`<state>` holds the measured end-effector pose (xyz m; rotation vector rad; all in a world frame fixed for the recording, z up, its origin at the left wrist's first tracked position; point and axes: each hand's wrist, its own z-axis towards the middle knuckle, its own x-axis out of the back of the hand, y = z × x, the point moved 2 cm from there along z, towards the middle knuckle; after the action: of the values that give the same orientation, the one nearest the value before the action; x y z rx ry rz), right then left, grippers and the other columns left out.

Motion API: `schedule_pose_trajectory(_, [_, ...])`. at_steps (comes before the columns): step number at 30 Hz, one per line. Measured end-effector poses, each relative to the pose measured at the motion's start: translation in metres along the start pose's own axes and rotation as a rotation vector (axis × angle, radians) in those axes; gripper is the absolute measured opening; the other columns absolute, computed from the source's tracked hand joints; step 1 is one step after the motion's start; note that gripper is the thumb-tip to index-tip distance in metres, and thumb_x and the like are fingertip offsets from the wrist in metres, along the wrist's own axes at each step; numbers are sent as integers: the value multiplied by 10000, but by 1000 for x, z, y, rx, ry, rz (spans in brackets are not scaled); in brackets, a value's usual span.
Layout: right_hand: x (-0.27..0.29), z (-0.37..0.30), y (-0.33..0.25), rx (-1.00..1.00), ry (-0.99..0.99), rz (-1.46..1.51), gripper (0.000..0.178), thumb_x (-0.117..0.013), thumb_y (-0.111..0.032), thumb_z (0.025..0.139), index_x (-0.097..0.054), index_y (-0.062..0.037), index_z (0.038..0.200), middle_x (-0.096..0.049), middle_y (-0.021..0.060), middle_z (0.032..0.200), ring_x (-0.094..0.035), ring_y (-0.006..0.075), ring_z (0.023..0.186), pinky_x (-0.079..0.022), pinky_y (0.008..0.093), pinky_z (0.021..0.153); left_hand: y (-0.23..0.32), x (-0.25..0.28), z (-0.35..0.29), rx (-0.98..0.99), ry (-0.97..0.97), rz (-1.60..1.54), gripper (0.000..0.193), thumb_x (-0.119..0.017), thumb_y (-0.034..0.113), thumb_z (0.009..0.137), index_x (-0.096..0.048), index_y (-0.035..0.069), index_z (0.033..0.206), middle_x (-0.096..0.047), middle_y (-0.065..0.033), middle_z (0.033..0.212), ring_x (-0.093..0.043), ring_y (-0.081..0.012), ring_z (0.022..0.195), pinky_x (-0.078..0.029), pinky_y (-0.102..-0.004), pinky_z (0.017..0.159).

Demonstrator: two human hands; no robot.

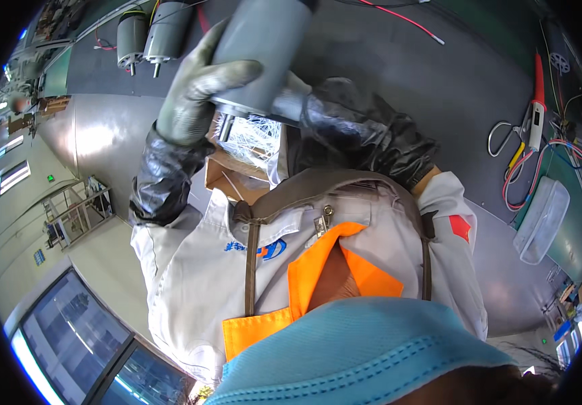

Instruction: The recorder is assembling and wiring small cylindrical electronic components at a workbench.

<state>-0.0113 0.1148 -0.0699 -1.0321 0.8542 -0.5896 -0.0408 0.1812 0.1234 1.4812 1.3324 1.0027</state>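
Observation:
A large grey cylindrical electric motor [264,50] is raised above the bench edge in front of my chest, tilted, its metal shaft end pointing down toward me. My left hand [193,94], in a grey glove, is closed on its left side, the thumb lying across the front of the casing. Against the motor's lower right side is my right hand [292,94], also gloved; its fingers are hidden behind the casing. Black sleeve covers reach over both forearms. Below the motor, a cardboard box [226,177] shows a bag of thin white strands [254,140].
Two more grey motors [131,37] [167,34] lie on the dark bench [399,88] at the far left. To the right are a red-and-white tool [538,108], scissors [500,140], looped red and blue wires [517,192] and a clear plastic tray [541,219]. A red lead [406,21] lies at the back.

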Motion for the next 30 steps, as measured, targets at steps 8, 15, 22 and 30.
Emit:
schedule_pose_trajectory(8, [5,-102,-56,-526,-479,421,399,-534,-79,987,-489,19,1371,-588,138,1309,-602,222,1131,-525,372,935,-45,-51,41,177,-339,111,1040,-858,242,694,-277,-27,1513,-569,-249,1279,-624,-271,1105,-523,-342,945])
schedule_pose_trajectory(15, [60,-115,-152,-170,-563,-388,343,-552,-187,959,-629,-57,1267,-678,150,1181,-656,311,1066,-510,390,951,-64,-99,59,-165,-213,1163,1060,-819,423,682,-296,-34,1484,-479,-331,1337,-626,-418,1103,-536,-451,923])
schedule_pose_trajectory(22, [134,-103,-222,301,389,-1023,280,-558,-43,920,-695,-17,1163,-719,127,1088,-705,259,932,-556,349,841,-50,-81,49,-736,-170,1544,647,-773,469,765,-602,20,1199,-658,-149,876,-695,-279,832,-559,-378,701])
schedule_pose_trajectory(30, [60,61,-143,-421,-449,-1626,579,-556,-559,921,-686,-17,1077,-719,177,968,-701,342,913,-561,444,775,5,99,88,-398,880,1574,640,-714,181,783,-504,34,1369,-602,-224,1147,-602,-406,1032,-512,-451,866])
